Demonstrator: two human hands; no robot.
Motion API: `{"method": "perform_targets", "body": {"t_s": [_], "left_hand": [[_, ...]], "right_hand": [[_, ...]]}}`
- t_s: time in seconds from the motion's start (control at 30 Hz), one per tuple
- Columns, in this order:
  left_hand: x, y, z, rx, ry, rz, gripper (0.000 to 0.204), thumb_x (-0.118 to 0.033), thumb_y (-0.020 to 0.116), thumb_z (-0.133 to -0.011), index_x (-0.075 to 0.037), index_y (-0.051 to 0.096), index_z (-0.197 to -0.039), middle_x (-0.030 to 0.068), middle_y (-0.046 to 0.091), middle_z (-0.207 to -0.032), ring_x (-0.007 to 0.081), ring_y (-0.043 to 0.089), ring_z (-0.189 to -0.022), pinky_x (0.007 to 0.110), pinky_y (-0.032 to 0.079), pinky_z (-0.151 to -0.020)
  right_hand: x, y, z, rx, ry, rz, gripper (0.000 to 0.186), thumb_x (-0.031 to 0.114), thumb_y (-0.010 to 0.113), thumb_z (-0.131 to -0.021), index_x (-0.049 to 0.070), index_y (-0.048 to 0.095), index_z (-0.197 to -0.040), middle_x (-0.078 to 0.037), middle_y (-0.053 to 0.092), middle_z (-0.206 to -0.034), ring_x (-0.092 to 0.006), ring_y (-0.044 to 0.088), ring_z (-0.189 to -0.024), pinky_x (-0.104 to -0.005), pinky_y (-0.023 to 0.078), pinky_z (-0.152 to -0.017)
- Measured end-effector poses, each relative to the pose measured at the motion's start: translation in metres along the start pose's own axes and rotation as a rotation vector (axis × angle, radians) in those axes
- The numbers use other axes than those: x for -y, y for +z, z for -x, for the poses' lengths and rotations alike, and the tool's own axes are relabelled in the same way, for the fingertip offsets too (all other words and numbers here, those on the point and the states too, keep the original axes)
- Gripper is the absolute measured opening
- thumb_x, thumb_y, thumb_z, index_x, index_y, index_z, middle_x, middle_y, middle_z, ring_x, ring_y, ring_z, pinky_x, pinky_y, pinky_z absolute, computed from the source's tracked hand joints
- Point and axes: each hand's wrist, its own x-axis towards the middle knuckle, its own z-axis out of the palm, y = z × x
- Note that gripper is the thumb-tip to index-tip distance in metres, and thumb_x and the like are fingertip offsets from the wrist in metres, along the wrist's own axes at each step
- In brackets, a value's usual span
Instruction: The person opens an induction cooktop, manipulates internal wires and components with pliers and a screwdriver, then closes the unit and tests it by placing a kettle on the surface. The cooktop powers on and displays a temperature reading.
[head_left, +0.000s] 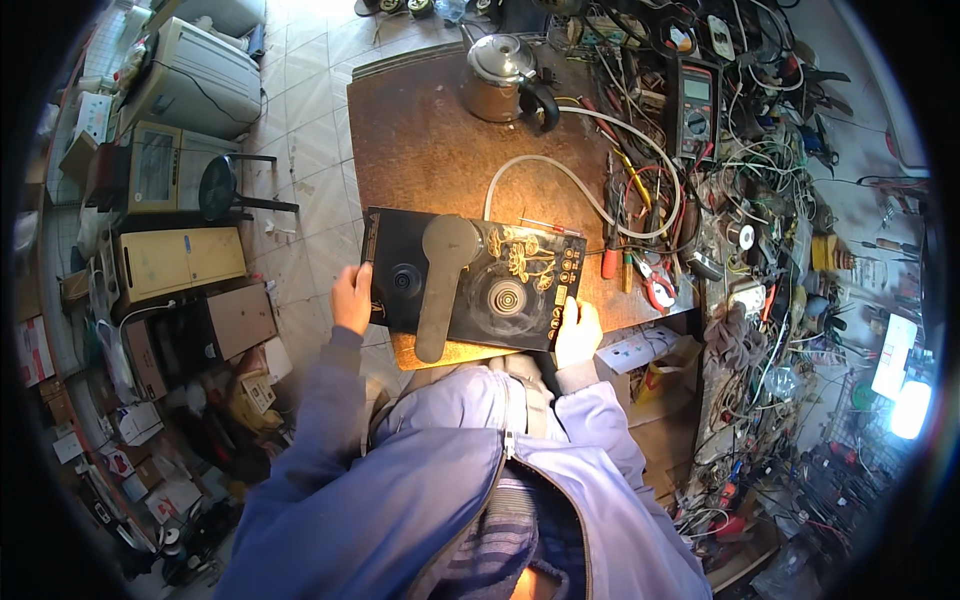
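A black appliance (480, 282) is being held over the near edge of the wooden table (420, 130); whether the tabletop is being touched cannot be told. The left end is being gripped by the left hand (350, 300), the right end by the right hand (578, 332); both hands are being held partly closed, with the fingers underneath being hidden. A dark flat arm (442, 290) is being borne on its top. A metal kettle (497, 85) is being supported near the table's far edge, a pale hose (535, 157) is being looped across the table's middle, and a multimeter (699, 105) is being seen along the table's right side.
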Motion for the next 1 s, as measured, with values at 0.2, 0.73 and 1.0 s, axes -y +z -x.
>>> {"method": "perform_targets", "body": {"t_s": [0.2,0.73,1.0], "left_hand": [[0.007,-0.033,0.062,0.143,-0.360,0.244,0.039,-0.031,0.064,-0.099,0.004,0.067,-0.117,0.0062,0.069,-0.094,0.0124,0.065,-0.072,0.027,0.055,-0.061],[-0.002,-0.003,-0.006,0.132,-0.078,0.355,0.042,-0.014,0.063,-0.095,0.011,0.057,-0.128,0.0194,0.069,-0.122,0.0219,0.066,-0.108,0.032,0.049,-0.097],[-0.040,-0.005,-0.002,0.099,-0.198,0.471,0.037,0.001,0.056,-0.093,0.011,0.057,-0.129,0.0148,0.068,-0.120,0.0199,0.064,-0.110,0.031,0.048,-0.098]], "right_hand": [[-0.008,0.010,-0.011,-0.018,0.010,-0.058,0.029,0.020,0.068,-0.094,-0.005,0.068,-0.109,-0.019,0.071,-0.092,-0.0312,0.069,-0.086,-0.0389,0.054,-0.081],[0.002,0.018,-0.030,0.038,0.177,-0.407,0.031,0.016,0.067,-0.096,-0.009,0.068,-0.115,-0.017,0.074,-0.103,-0.0190,0.067,-0.091,-0.0316,0.053,-0.083],[0.017,0.008,-0.020,0.028,0.244,-0.494,0.033,0.013,0.068,-0.094,-0.007,0.067,-0.120,-0.012,0.074,-0.102,-0.0152,0.066,-0.086,-0.0288,0.053,-0.078]]}}
